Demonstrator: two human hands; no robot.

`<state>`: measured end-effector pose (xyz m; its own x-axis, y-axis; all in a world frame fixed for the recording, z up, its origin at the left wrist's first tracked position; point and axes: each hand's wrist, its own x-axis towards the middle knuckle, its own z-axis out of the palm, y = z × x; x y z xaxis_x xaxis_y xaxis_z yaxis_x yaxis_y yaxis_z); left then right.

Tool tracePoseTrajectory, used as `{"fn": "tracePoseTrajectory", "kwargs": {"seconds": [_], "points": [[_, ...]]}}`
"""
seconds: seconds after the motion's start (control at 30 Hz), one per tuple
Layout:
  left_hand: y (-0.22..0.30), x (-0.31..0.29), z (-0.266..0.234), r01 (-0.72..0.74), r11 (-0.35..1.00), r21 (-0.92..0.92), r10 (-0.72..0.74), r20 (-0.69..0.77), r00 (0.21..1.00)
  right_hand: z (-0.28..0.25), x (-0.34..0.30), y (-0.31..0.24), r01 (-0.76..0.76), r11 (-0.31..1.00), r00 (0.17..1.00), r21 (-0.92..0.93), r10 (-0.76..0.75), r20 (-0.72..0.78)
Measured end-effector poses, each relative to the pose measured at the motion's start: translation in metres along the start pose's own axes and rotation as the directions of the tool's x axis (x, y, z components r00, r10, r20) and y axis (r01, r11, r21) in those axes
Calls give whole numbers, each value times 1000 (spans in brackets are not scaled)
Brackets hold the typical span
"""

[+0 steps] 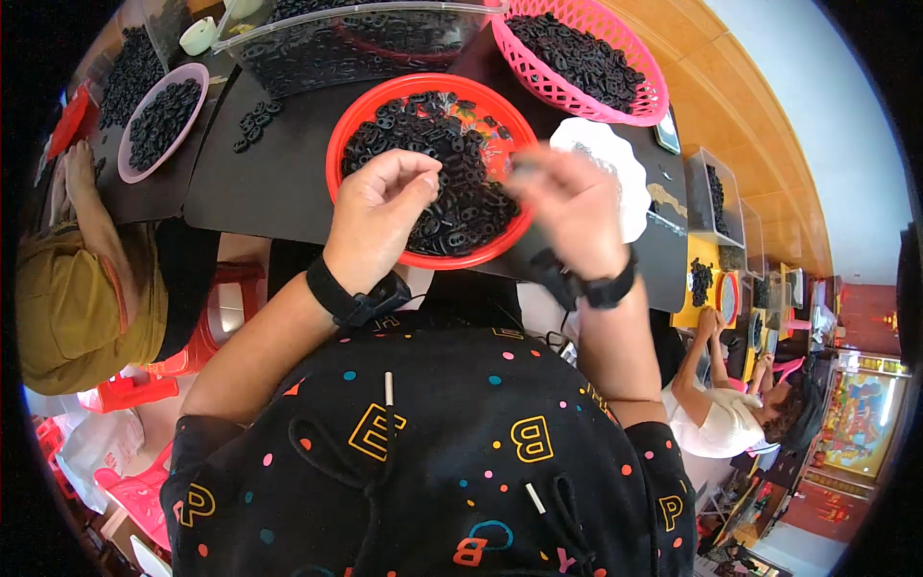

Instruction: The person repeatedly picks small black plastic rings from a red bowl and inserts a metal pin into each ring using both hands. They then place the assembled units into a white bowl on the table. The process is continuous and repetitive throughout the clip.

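Over a red round basin (pixel 336 154) heaped with small black plastic parts (pixel 461 178) with holes, both my hands are raised. My left hand (pixel 380 207) is closed in a pinch above the basin's left part; whatever sits between thumb and forefinger is too small to make out. My right hand (pixel 582 207) is blurred by motion at the basin's right rim. A small black plastic part (pixel 524 166) shows at its fingertips. Just beyond this hand stands a white scalloped dish (pixel 632 207) with small bits inside, partly hidden by the hand.
A clear plastic bin (pixel 356 62) of black parts stands behind the basin, with a pink basket (pixel 654 96) to its right. On the left are a pale pink tray (pixel 202 82), a loose cluster of parts (pixel 255 125) and a co-worker's arm (pixel 91 207). Another person (pixel 707 413) sits at right.
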<state>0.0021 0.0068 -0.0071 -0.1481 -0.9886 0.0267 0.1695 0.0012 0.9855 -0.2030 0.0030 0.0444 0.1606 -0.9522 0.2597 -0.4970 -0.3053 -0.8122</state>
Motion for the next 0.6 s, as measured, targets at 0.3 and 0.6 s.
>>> {"fn": "tracePoseTrajectory", "kwargs": {"seconds": [0.3, 0.6], "points": [[-1, -6, -3, -409, 664, 626, 230, 349, 908, -17, 13, 33, -84, 995, 986, -56, 75, -146], [-6, -9, 0, -465, 554, 691, 182, 445, 877, 15, 13, 39, 299, 782, 954, -547, -262, 148]]}}
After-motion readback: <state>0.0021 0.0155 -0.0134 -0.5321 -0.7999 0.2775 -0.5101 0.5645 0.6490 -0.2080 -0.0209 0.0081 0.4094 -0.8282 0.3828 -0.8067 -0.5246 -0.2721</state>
